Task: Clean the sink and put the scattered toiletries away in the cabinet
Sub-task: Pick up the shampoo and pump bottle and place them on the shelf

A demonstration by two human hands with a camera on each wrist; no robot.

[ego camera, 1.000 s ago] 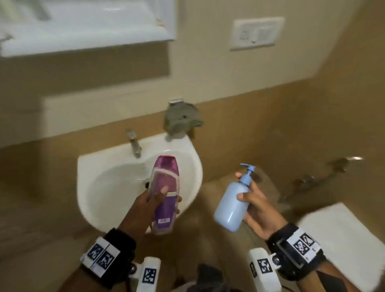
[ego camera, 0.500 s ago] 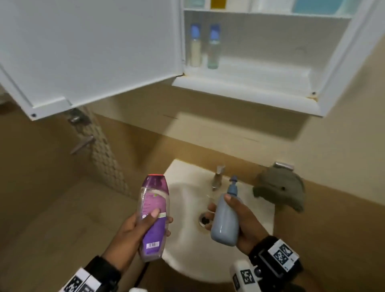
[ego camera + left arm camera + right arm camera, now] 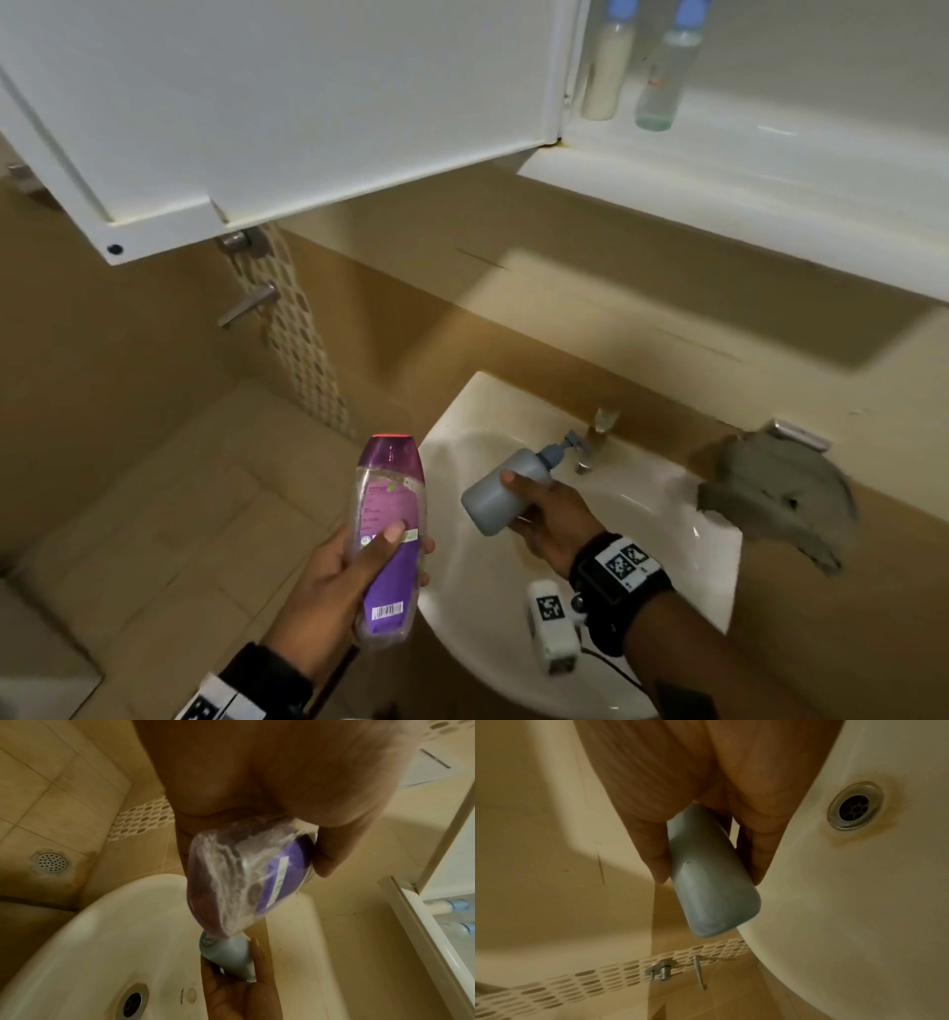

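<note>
My left hand (image 3: 359, 570) grips a clear bottle with a purple label (image 3: 389, 534) upright, left of the white sink (image 3: 708, 580); the left wrist view shows the purple bottle's (image 3: 246, 878) base close up. My right hand (image 3: 544, 514) holds a pale blue pump bottle (image 3: 506, 488) tilted over the basin, its pump toward the tap (image 3: 595, 437). In the right wrist view fingers (image 3: 654, 850) wrap the blue bottle (image 3: 706, 866) beside the drain (image 3: 854, 805). Above, the white cabinet (image 3: 719, 174) stands with its door (image 3: 287, 103) swung wide.
Two blue-capped bottles (image 3: 608, 67) (image 3: 665, 72) stand on the cabinet's lower shelf. A grey cloth (image 3: 775, 493) hangs on a wall hook right of the sink. Metal fittings (image 3: 246, 303) stick out of the tiled wall at left. A floor drain (image 3: 51, 862) lies below.
The view swung left and up from the sink to the cabinet. The blue bottle has tipped from upright to slanted over the basin. The purple bottle stays upright in my left hand.
</note>
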